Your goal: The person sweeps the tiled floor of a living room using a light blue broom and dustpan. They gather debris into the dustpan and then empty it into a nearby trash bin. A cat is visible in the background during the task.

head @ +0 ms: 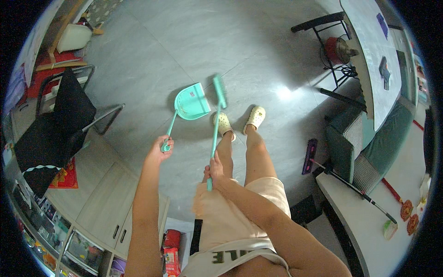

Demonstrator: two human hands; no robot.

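My left hand [162, 149] grips the end of a turquoise long-handled dustpan [191, 100]. The pan lies on the grey tile floor [166, 41], its straight lip facing right, with small bits of debris inside. My right hand [216, 169] is wrapped around the handle of a matching turquoise broom [215, 135]. Slightly blurred, the broom's bristle head [219, 90] is just right of the dustpan's lip, apart from it. Whether the bristles touch the floor I cannot tell.
My cream clogs [255, 116] stand below the broom head. A table [377, 79] and a green cushioned seat [384, 149] are on the right, near a purple flat mop [309, 156]. On the left are a chair with black cloth [65, 117] and a wooden cabinet [100, 194].
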